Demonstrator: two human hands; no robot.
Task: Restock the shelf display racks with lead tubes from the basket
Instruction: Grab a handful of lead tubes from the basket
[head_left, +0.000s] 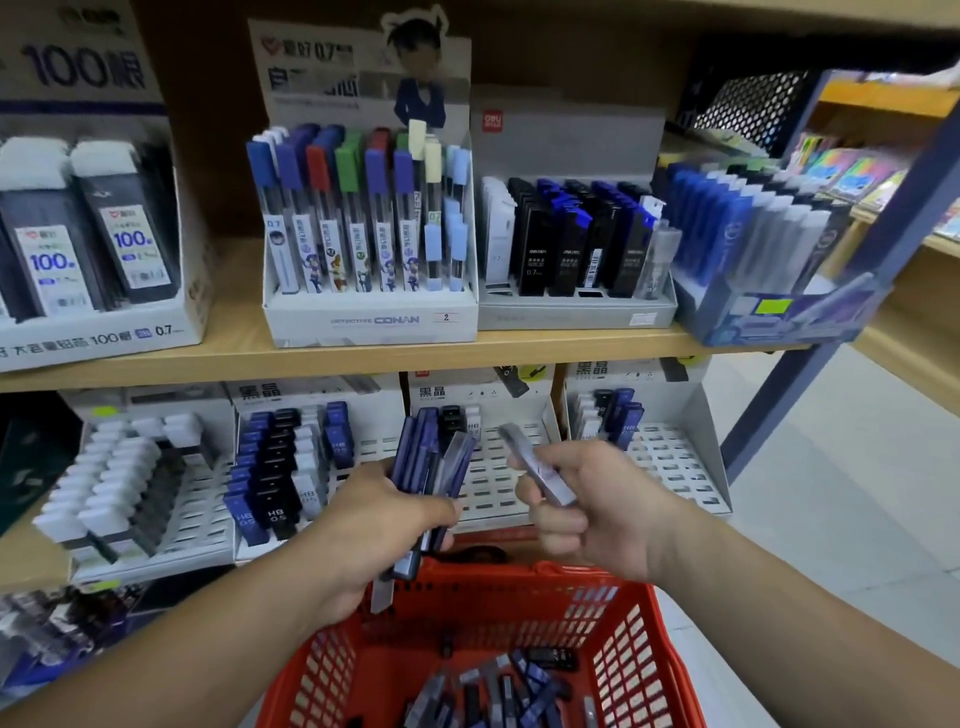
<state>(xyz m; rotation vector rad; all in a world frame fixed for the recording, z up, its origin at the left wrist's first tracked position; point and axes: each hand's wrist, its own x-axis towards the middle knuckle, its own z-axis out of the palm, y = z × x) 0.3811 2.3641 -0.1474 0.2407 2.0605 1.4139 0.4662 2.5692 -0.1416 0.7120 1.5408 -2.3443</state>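
Observation:
My left hand (374, 525) grips a bundle of lead tubes (428, 457), blue, black and clear, held upright in front of the lower shelf. My right hand (587, 509) pinches a single clear lead tube (540, 467), tilted toward the left, a little apart from the bundle. Below both hands sits the red basket (628, 644) with several loose lead tubes (498, 691) on its bottom. Behind the hands stands a white slotted display rack (498, 467), mostly bare, with a few tubes at its back left.
The lower shelf holds other slotted racks: one with blue, black and white tubes (280, 467), one at the right (670, 457) nearly bare. The upper shelf (363, 358) carries full display boxes. A blue metal upright (831, 332) and floor lie to the right.

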